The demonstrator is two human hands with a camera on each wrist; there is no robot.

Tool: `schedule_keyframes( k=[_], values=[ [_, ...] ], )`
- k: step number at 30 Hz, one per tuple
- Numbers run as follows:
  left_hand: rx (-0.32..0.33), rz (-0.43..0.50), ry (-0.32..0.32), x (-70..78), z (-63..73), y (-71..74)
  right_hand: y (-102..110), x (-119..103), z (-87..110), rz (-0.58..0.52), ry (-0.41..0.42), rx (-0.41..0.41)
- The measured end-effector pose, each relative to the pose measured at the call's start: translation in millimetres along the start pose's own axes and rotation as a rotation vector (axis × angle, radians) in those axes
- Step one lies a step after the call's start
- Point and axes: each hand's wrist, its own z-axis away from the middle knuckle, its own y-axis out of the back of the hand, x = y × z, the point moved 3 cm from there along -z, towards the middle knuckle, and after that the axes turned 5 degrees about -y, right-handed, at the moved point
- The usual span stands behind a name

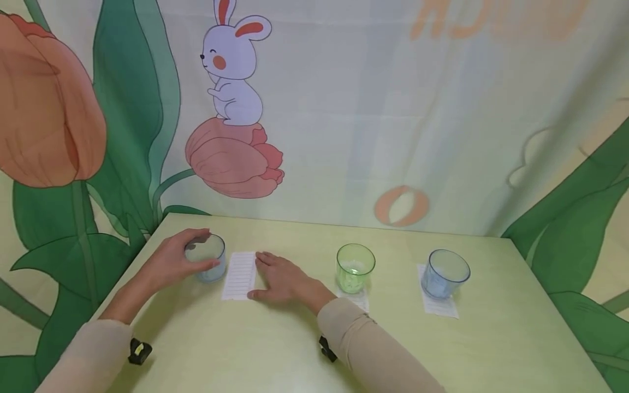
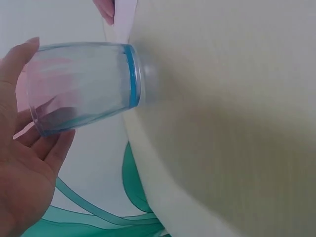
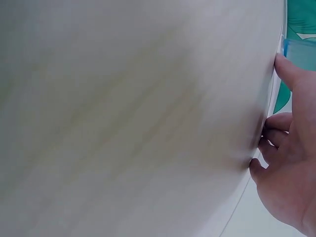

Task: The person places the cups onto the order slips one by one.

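My left hand point(image 1: 169, 260) holds a clear bluish drinking glass point(image 1: 216, 271) by its upper part, thumb on one side and fingers on the other. In the left wrist view the blue-tinted base of this glass point(image 2: 89, 89) is right at the tabletop, its mouth towards the palm. Just right of it lies a lined white slip of paper point(image 1: 238, 275). My right hand point(image 1: 282, 279) rests at the slip's right edge, thumb and fingers spread apart. The right wrist view shows the fingertips of this hand point(image 3: 291, 163) down on the table surface.
A green glass point(image 1: 352, 275) stands right of my right forearm, partly over a paper slip point(image 1: 361, 301). Farther right, a blue glass point(image 1: 442, 275) stands on another slip point(image 1: 442, 309). Behind the pale yellow table point(image 1: 236, 349) hangs a printed curtain point(image 1: 334, 109) with a rabbit and tulips.
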Motion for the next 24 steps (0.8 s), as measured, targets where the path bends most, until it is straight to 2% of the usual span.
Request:
schedule_keyframes(
  k=[4, 8, 14, 24],
  values=[
    [0.013, -0.004, -0.074, 13.2, -8.5, -2.1, 0, -1, -0.9, 0.002, 0.002, -0.014],
    [-0.012, 0.01, -0.126, 28.9, -19.4, -8.6, 1, 0, -1.5, 0.011, -0.004, -0.013],
    [-0.044, 0.036, -0.118, 38.3, -29.6, -19.4, 3, 1, -1.6, -0.004, 0.015, 0.005],
    [-0.075, 0.067, -0.078, 32.1, -31.0, -32.6, 4, 1, 0.0, -0.011, 0.018, 0.01]
  ],
)
